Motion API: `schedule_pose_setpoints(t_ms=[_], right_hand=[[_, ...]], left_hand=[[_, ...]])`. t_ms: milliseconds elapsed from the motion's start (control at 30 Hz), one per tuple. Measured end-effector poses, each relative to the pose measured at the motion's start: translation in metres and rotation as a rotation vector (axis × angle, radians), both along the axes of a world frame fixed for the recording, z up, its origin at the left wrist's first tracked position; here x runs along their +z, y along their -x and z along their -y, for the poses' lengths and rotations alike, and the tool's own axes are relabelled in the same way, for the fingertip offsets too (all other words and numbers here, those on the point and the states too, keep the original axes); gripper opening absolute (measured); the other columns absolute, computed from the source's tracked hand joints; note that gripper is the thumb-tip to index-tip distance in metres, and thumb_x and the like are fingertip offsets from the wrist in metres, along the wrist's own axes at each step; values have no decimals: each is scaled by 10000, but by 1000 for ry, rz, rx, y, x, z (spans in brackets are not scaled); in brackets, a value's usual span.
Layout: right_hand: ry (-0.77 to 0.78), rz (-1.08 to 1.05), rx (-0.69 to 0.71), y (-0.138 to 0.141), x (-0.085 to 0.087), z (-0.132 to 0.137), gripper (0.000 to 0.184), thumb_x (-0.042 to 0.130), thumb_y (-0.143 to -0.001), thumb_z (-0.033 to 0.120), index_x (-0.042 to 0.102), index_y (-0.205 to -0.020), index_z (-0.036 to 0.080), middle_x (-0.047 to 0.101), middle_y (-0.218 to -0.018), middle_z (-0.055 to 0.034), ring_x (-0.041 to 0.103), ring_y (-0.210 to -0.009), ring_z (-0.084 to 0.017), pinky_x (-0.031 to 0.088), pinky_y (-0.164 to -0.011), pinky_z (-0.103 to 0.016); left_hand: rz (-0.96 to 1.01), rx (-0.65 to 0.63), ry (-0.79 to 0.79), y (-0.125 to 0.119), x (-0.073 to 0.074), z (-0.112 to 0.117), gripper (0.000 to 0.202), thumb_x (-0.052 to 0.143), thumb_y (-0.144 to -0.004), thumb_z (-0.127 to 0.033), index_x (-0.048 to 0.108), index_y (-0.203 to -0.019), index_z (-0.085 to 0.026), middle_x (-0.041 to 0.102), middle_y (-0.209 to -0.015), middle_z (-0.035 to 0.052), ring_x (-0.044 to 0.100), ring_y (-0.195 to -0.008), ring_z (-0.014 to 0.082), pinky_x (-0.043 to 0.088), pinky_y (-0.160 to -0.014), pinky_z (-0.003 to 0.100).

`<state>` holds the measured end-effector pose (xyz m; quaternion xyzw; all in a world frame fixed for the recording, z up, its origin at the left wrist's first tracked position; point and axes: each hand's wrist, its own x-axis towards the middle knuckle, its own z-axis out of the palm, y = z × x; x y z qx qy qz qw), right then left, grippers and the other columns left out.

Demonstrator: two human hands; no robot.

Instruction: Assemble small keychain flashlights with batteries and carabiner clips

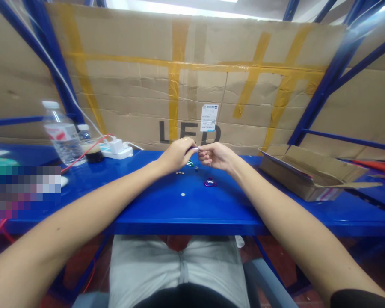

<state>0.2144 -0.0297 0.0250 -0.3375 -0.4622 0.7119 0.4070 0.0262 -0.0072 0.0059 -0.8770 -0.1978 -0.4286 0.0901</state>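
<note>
My left hand (179,153) and my right hand (216,156) meet above the blue table, fingertips pinched together. Between them shows a small, thin, whitish piece (196,148), too small to name; I cannot tell which hand bears it. Just under the hands lies a green metallic item (190,163), partly hidden by the fingers. Close by are several tiny brass-coloured bits (179,173) and a small dark part (196,168). Nearer to me rests a purple, ring-shaped piece like a carabiner (210,182), with a silvery bit across it. A small white disc (182,194) lies toward the front edge.
An open cardboard box (311,188) stands on the right of the blue table (154,209). At left are a water bottle (60,137), a smaller bottle of dark liquid (93,154), and a white power strip (123,150) with cables. A large cardboard sheet (131,94) closes off the back.
</note>
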Motion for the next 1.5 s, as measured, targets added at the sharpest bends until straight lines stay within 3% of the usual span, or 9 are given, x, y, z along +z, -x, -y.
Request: schedule_pose_setpoints(t_ms=[267, 467, 667, 767, 833, 967, 1100, 1300, 1500], right_hand=[[47, -57, 40, -1, 1, 1, 142, 504, -873, 69, 493, -755, 146, 387, -559, 37, 332, -457, -54, 282, -378, -133], [-65, 77, -38, 1, 6, 5, 173, 524, -906, 123, 538, -734, 128, 499, -575, 3, 419, -494, -68, 343, -426, -161], [-192, 194, -112, 2, 5, 1, 289, 555, -946, 336, 566, -730, 144, 543, -583, -18, 451, -489, -88, 365, -451, -207], [-334, 422, -212, -9, 7, -3, 348, 598, -911, 432, 566, -693, 163, 555, -581, -33, 466, -483, -107, 360, -443, -237], [-496, 748, -254, -20, 11, -2, 279, 690, -834, 334, 573, -647, 164, 562, -568, -34, 473, -480, -109, 337, -438, -243], [-523, 1210, 165, -35, 18, 5, 123, 775, -677, 223, 675, -693, 154, 655, -633, -49, 562, -557, -140, 390, -496, -250], [-451, 1372, 412, -31, 12, 5, 246, 830, -575, 300, 724, -749, 162, 664, -613, -20, 573, -557, -140, 378, -504, -240], [-583, 1540, 410, -16, -1, 1, 84, 770, -620, 209, 717, -675, 175, 627, -556, 2, 533, -521, -129, 358, -498, -249], [-585, 1153, 238, -21, 7, 6, 139, 755, -723, 209, 623, -734, 169, 702, -677, -40, 596, -527, -129, 420, -486, -235]], left_hand=[[15, -27, -56, -1, -1, -1, 66, 523, -934, -174, 562, -882, -180, 645, -900, 77, 604, -895, 200, 494, -812, 346], [99, 15, 43, -5, -2, 0, 58, 544, -928, -190, 578, -884, -171, 654, -863, 56, 606, -813, 173, 479, -767, 311], [126, 37, 98, -6, 1, 3, 58, 559, -914, -204, 587, -873, -172, 652, -823, 38, 590, -753, 161, 463, -728, 298], [152, 58, 157, -5, 2, 3, 69, 561, -910, -221, 584, -863, -177, 649, -798, 32, 578, -728, 161, 458, -710, 302], [170, 80, 214, -4, 2, 0, 77, 559, -909, -235, 583, -859, -182, 650, -785, 28, 574, -716, 161, 455, -694, 303], [186, 112, 311, -1, -2, -8, 82, 556, -901, -248, 578, -849, -189, 663, -789, 30, 592, -730, 171, 464, -702, 320], [149, 121, 360, -1, -6, -11, 75, 557, -891, -249, 582, -849, -192, 678, -814, 41, 612, -759, 185, 465, -710, 333], [119, 113, 390, -4, -8, -7, 106, 568, -889, -282, 592, -833, -195, 675, -810, 42, 601, -742, 189, 456, -677, 330], [158, 115, 420, -5, -9, -8, 82, 574, -874, -262, 601, -845, -190, 679, -817, 39, 607, -771, 188, 464, -717, 330]])
